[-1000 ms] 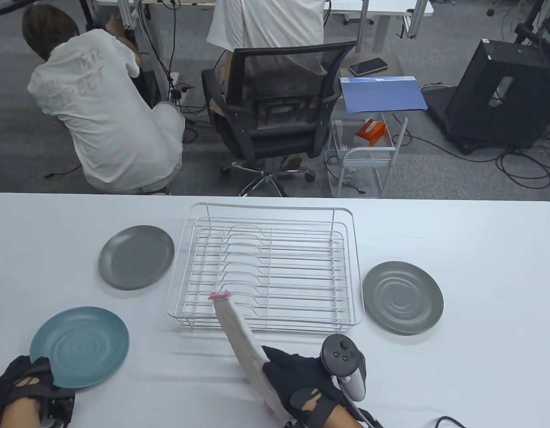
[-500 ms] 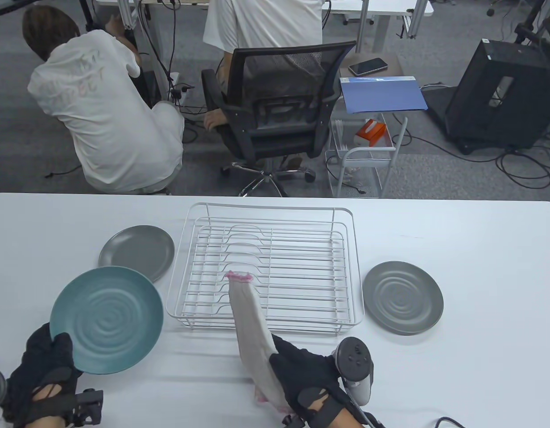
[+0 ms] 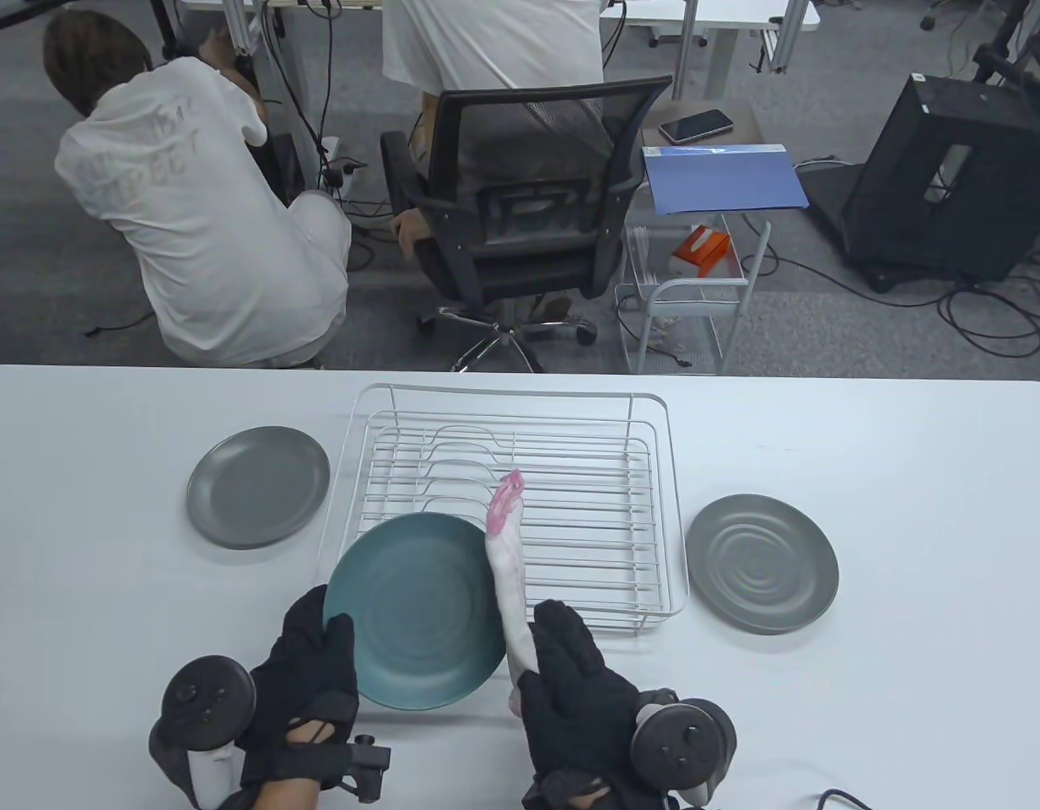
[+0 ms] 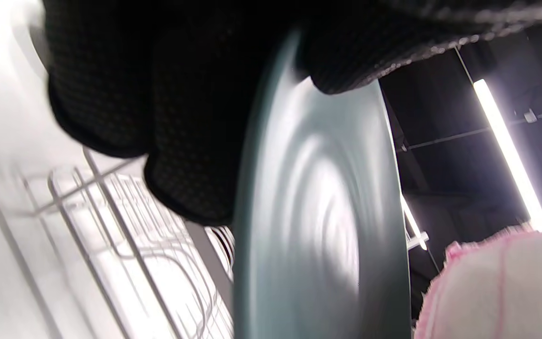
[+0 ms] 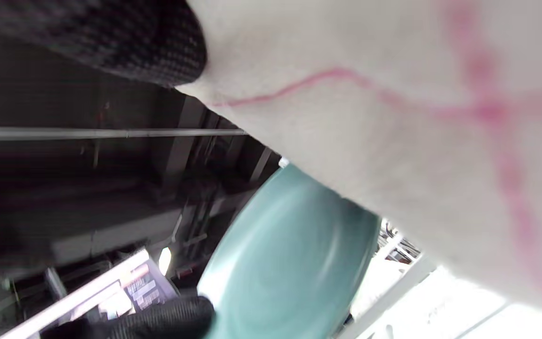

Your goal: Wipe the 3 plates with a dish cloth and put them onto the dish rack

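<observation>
1. At the far left of the room, beyond the table, a crouching person in a white T-shirt (image 3: 203,228) is seen from behind on the grey carpet.
2. On the left part of the white rectangular table (image 3: 907,591), a flat plain grey round plate (image 3: 258,487) is laid, just beside the rack's left side.
3. The left hand (image 3: 304,675), in a black sensor glove, is held above the table's near edge; the round teal plate with ripple rings (image 3: 414,612) is gripped at its near-left rim, thumb on top and fingers underneath, as the left wrist view confirms. The plate is raised and overlaps the near-left corner of the white wire dish rack (image 3: 570,506).
4. Behind the rack, a black mesh office chair (image 3: 528,211) is placed, with a second person in white partly hidden by it.
5. The off-white dish cloth with pink trim (image 3: 509,574) is held in the curled fingers of the right hand (image 3: 574,700), standing up just beside the teal plate's right rim; contact cannot be told.
6. A grey round plate with ripple rings (image 3: 762,563) is laid right of the rack, near it.
7. Further right in the room, a white wire trolley (image 3: 697,312), a blue folder (image 3: 722,177), a phone (image 3: 696,126) and a black cabinet (image 3: 950,177) are seen.
</observation>
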Available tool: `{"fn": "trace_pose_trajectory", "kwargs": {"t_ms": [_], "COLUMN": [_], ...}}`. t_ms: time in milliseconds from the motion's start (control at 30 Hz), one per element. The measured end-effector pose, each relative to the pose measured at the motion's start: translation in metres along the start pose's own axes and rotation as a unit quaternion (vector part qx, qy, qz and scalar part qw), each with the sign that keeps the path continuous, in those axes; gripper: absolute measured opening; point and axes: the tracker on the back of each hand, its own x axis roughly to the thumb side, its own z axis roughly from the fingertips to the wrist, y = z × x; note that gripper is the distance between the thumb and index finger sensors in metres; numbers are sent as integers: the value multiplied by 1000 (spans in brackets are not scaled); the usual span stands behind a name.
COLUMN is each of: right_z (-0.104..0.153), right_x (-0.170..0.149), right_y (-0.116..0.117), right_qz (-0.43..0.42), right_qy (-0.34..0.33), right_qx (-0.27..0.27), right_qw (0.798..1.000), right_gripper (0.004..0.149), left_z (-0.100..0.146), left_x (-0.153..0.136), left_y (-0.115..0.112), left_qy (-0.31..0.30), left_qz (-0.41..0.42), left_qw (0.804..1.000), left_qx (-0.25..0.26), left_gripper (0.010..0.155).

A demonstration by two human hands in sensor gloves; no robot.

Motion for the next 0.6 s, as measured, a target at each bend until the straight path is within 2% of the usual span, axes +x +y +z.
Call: {"fn": "trace_pose_trajectory", "kwargs": {"t_ms": [67,200,300,400,467,600], "right_z": [1,3,3,2,3,0], "right_x": [4,12,14,14,12,4], "right_y": [9,25,33,40,41,33], "right_qz": [25,105,177,246,238,216], "right_qy": [-12,-20,6,54,72,90], "right_qx": [17,59,89,135,132,94], "right_qw": [999,992,980,958,960,968], "right_gripper": [54,53,53,54,54,54], "left_z": [3,10,12,13,13,15], "left_x": [-1,-5,-3,2,3,5], "left_y": [-7,-20,-23,-31,-35,-42], "left_qy": [-2,-20,-44,-63,-74,-84], "left_qz": [13,90,92,78,65,89], "left_qw": [1000,994,992,989,987,977], "left_qx": [-17,-51,-74,-112,-128,-174], "left_gripper": [47,49,51,52,53,56]}}
